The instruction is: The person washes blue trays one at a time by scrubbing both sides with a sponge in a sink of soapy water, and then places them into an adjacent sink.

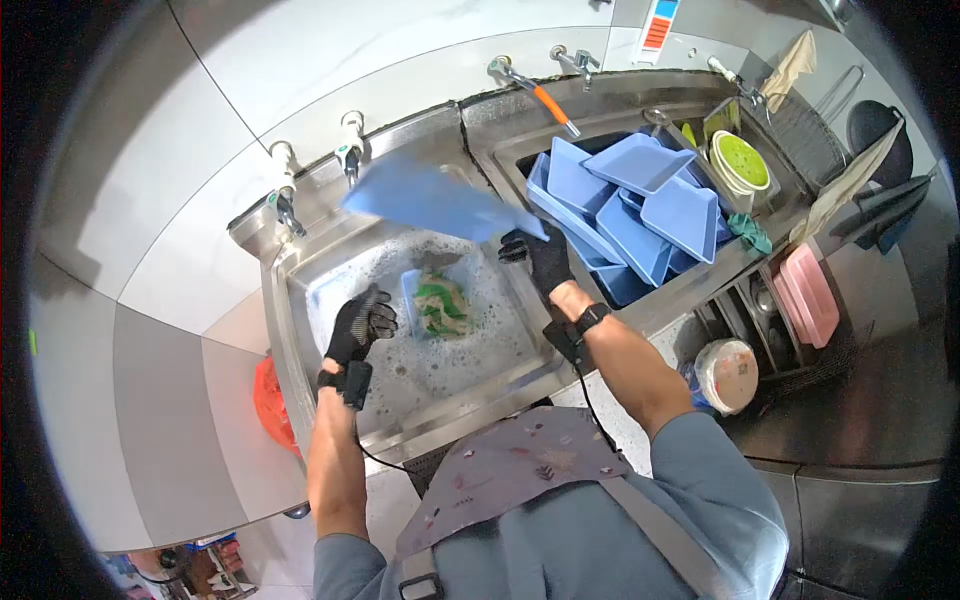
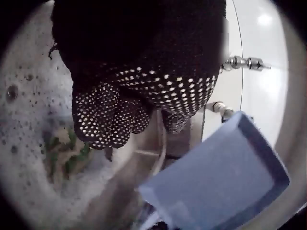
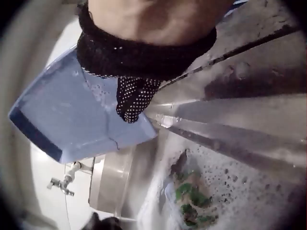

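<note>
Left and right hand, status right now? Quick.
Left hand: open, fingers loosely curled, holding nothing.
Right hand: closed, gripping a blue tray near one end.

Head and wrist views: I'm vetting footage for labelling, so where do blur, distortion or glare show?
Head view: raised blue tray smeared, probably by motion, wall tiles bowed by the lens; left wrist view: glare spot on the white wall, gloved left hand underexposed; right wrist view: tray clearer, corners dark.
</note>
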Motion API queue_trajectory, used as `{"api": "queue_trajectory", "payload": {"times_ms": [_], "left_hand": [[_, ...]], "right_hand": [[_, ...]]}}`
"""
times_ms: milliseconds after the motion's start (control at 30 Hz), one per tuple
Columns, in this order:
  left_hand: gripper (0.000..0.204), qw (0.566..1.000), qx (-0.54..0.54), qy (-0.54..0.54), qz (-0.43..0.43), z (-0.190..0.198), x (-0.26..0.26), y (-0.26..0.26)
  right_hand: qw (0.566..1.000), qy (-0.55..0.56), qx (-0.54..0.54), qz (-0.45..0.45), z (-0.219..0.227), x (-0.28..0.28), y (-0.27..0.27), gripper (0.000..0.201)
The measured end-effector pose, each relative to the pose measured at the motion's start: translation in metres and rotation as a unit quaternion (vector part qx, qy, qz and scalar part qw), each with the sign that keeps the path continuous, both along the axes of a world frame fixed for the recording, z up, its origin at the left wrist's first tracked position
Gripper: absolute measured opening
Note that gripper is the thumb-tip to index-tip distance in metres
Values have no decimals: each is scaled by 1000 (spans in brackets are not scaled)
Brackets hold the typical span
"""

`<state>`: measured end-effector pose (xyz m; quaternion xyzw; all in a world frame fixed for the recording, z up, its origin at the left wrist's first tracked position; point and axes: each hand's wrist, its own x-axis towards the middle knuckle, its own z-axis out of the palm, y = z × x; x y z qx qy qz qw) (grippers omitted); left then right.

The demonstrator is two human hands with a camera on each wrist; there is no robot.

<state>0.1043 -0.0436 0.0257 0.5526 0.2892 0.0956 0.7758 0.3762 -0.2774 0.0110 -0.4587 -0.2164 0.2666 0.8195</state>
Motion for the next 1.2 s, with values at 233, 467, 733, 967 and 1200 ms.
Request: {"api": "queue_trajectory", "payload": {"times_ms": [233, 467, 733, 967, 1200], "left_hand": [[50, 693, 663, 98, -267, -164, 0, 28], [45, 732, 602, 193, -256, -154, 7, -3], [53, 721, 561, 289, -286, -183, 17, 10], [44, 757, 495, 361, -225, -191, 28, -6], [33, 760, 581, 265, -121, -235, 27, 2]], "right_hand": [[971, 232, -10, -57, -30, 17, -21, 35], [939, 314, 143, -5, 12, 26, -23, 52], [688, -542, -369, 312, 9, -51, 61, 63], [570, -583, -473, 334, -89, -83, 111, 42], [461, -617, -521, 368, -94, -63, 128, 29]]}}
